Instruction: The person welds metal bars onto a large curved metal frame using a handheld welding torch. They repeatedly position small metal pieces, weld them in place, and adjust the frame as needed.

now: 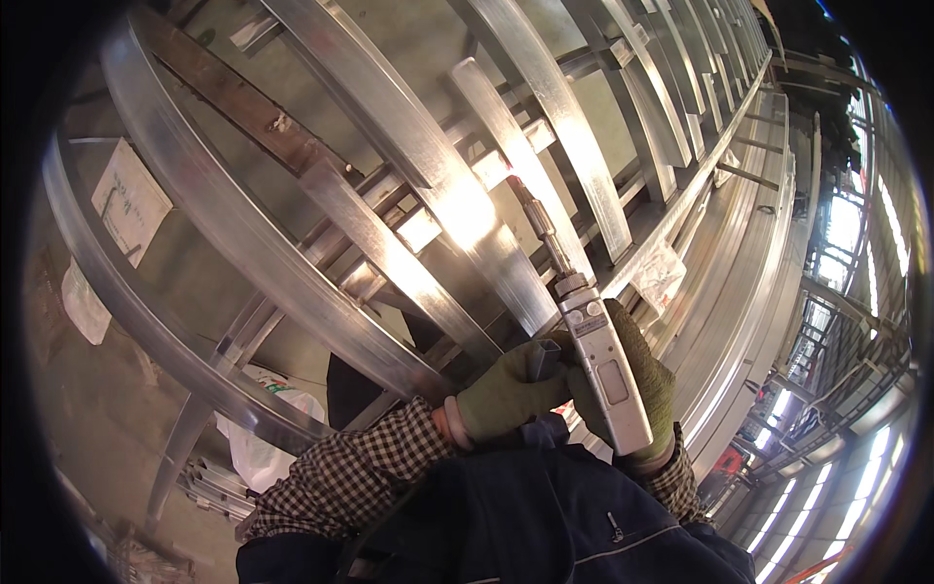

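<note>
My right hand (649,379), in a green work glove, is closed around a silver handheld welding gun (607,372), which looks like a laser type. Its narrow nozzle (538,217) points away from me, with a reddish tip over a metal bar (511,146). A short, dark square tube (543,359) sits in the fingers of my left hand (503,398), also gloved in green, right beside the gun body. Below the nozzle, small bright square-tube pieces (490,169) stand between long metal rails (438,171).
A rusty flat bar (241,102) lies among the rails. Long metal profiles (730,306) are stacked at the right, with a crumpled plastic wrapper (659,279) near the frame edge. At lower left are a white plastic bag (266,431) and a cardboard piece (131,201) bearing writing.
</note>
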### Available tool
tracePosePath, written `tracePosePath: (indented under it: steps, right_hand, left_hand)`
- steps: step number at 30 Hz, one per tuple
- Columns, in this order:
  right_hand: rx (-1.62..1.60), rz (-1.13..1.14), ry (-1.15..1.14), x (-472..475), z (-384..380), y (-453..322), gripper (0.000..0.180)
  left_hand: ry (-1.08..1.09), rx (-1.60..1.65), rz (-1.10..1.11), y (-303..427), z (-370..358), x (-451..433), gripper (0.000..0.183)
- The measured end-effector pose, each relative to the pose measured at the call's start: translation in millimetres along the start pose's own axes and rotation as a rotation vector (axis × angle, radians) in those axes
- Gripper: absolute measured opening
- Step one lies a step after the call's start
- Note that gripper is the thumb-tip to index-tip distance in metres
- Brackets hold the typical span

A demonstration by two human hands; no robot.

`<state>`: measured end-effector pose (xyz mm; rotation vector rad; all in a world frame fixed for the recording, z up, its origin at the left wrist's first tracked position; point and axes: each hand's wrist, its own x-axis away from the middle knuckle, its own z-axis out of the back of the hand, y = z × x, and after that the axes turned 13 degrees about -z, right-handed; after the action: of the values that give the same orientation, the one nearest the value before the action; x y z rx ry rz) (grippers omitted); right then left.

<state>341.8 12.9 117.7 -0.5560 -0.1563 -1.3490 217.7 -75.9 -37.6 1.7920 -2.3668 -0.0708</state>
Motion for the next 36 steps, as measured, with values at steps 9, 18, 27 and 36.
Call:
tracePosePath:
  steps: [9,18,27,36]
  right_hand:
    - [-0.087,-0.03,-0.09,-4,2,14,0.064]
    - [-0.218,-0.02,-0.083,-3,-5,10,0.07]
    - [-0.112,-0.033,-0.073,-3,-1,2,0.073]
    - [-0.205,-0.127,-0.12,1,5,3,0.075]
  left_hand:
    - [0.032,0.008,0.124,5,5,1,0.051]
    - [0.049,0.083,0.04,6,3,3,0.049]
    - [0.071,0.211,0.026,4,-5,1,0.035]
    - [0.062,0.101,0.156,12,-5,1,0.047]
